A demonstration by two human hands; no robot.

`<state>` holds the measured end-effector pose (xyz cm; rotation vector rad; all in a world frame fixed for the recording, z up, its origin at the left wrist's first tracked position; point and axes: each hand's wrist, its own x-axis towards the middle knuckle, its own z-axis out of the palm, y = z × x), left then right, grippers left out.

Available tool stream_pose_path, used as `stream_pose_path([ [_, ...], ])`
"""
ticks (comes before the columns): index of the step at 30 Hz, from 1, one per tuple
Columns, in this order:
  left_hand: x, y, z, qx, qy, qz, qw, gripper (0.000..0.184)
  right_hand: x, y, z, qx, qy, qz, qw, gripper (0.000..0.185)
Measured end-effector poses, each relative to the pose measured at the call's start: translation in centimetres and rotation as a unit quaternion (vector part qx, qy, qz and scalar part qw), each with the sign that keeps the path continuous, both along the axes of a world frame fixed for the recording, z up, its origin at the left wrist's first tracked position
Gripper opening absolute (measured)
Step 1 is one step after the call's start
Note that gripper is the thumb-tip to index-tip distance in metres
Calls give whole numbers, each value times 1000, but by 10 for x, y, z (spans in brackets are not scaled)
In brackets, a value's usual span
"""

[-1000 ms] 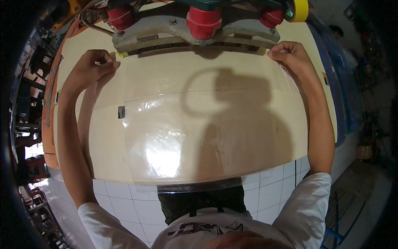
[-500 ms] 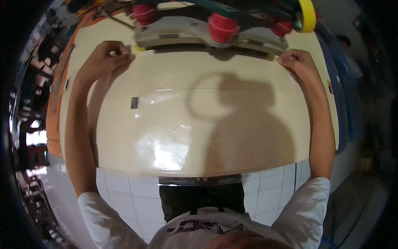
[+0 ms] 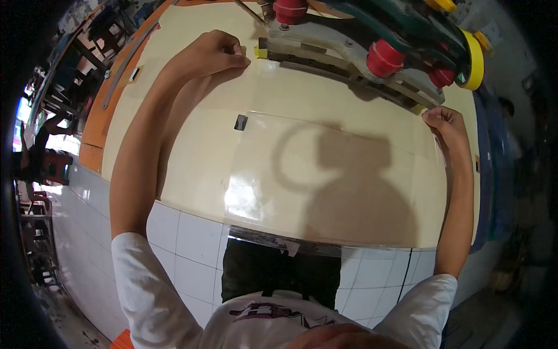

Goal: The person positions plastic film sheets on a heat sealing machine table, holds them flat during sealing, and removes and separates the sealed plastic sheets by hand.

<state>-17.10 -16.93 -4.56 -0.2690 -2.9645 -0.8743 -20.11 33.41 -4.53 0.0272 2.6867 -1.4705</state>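
Note:
My left hand (image 3: 216, 53) rests low over the cream tabletop (image 3: 192, 145), beside the left end of a long metal bar (image 3: 349, 74). Thumb and fingers are pinched together; what they hold, if anything, I cannot make out. At the bar's right end my right hand (image 3: 449, 125) is closed in a similar pinch, its contents equally unclear. The bar belongs to a dark green press-like machine (image 3: 401, 29) with red knobs (image 3: 385, 58). Between my arms a clear plastic sheet (image 3: 273, 212) lies on the table and reaches over the front edge.
A yellow ring (image 3: 474, 61) sits on the machine's right side. Small yellow tape (image 3: 261, 53) marks the bar's left end. A dark patch (image 3: 240, 122) is on the tabletop. Blue material (image 3: 494, 168) hangs at the right, and white floor tiles (image 3: 192, 238) show below.
My view has turned, so the table and machine appear tilted and shifted right. Both hands remain pinched near the bar's ends.

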Motion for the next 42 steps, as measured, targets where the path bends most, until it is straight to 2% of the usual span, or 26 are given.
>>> stream_pose_path([
  [19,-5,3,-3,-3,-4,34,999,29,7,-9,4,3,5,2,1000,7],
  [28,3,6,3,-3,-2,45,999,29,7,-5,1,-56,6,3,998,10],
  [30,3,5,1,-6,-1,38,999,28,6,-4,4,11,16,7,1000,12],
  [32,2,-1,-2,-10,6,29,1000,27,-3,6,-5,22,27,1,999,14],
  [34,0,-9,-9,25,63,19,998,28,0,4,-9,-13,60,16,998,14],
  [36,-7,-18,-10,55,32,12,998,29,-4,10,-12,-9,65,0,998,14],
  [38,-9,-23,-10,65,18,18,998,22,-3,13,-13,-5,68,-8,998,14],
  [40,-9,-21,-6,133,-11,34,991,9,-3,15,-12,-66,92,-19,993,13],
  [42,-4,-20,-2,163,-39,50,985,9,-9,23,-18,-59,106,-35,992,12],
])
